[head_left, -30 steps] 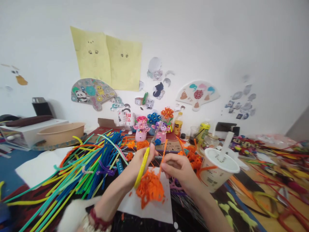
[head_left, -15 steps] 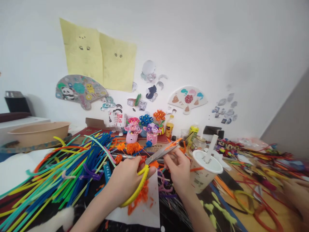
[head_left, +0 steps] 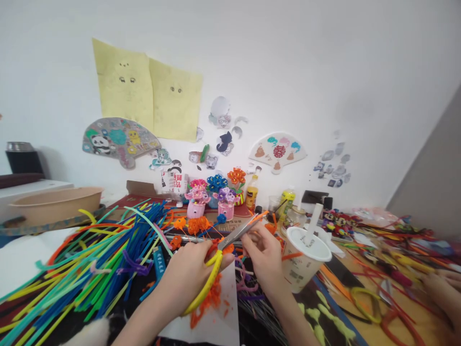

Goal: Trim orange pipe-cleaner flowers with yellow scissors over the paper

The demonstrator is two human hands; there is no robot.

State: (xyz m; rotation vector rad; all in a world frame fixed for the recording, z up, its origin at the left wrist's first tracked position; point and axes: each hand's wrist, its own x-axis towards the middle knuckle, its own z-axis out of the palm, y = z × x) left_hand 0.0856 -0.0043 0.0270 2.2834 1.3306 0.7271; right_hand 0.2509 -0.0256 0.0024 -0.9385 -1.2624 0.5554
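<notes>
My left hand (head_left: 194, 269) is closed around a pair of scissors (head_left: 236, 235). Their yellow handle hangs below my fingers, and the metal blades point up and to the right. At the blade tips, my right hand (head_left: 264, 254) pinches an orange pipe cleaner (head_left: 261, 215), whose other end sticks out past my palm toward the cup. Beneath the hands lies a sheet of white paper (head_left: 223, 322) strewn with orange fluff clippings (head_left: 211, 300). Just beyond the scissors sit small fuzzy orange pieces (head_left: 199, 224).
A big heap of coloured pipe cleaners (head_left: 118, 259) spreads on the left. Close by my right hand stands a lidded drink cup (head_left: 306, 259) with a straw. Pipe-cleaner flower pots (head_left: 226, 210) stand at the back. Another person's hand (head_left: 441, 288) is at the right edge, near a second pair of scissors (head_left: 365, 302).
The blades have shifted slightly against the orange pipe cleaner, and the yellow handle loop looks narrower. Both hands stay in nearly the same place while the view tilts a little.
</notes>
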